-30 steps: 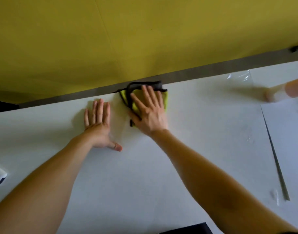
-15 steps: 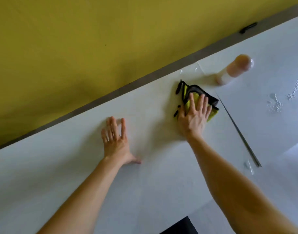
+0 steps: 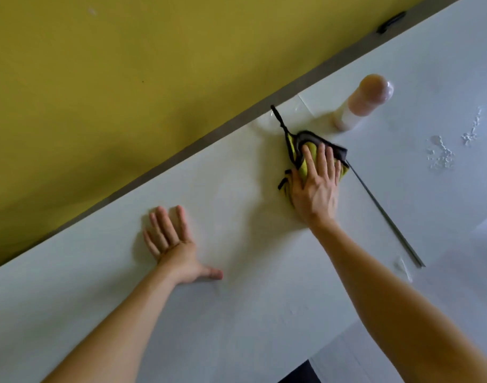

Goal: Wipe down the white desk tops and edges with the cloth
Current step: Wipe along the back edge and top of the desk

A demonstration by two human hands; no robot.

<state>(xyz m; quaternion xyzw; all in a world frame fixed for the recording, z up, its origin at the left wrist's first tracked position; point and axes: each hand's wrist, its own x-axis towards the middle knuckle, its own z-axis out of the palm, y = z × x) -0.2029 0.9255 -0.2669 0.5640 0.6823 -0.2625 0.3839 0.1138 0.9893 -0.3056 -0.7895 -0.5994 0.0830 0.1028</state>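
A yellow-green cloth with black trim (image 3: 300,145) lies bunched on the white desk top (image 3: 236,313), close to the seam between two desks. My right hand (image 3: 317,186) presses flat on it with straight, spread fingers, covering most of it. My left hand (image 3: 173,244) rests flat on the bare desk surface to the left, fingers straight and thumb out, well apart from the cloth.
A pale bottle (image 3: 361,103) stands just beyond the cloth on the neighbouring desk. Wet droplets and foam (image 3: 441,153) lie to its right. A dark seam (image 3: 386,217) divides the desks. A yellow wall (image 3: 126,92) and grey strip border the far edge.
My right hand has slid the cloth to the right along the desk, up to the seam near the bottle. My left hand stays flat on the desk.
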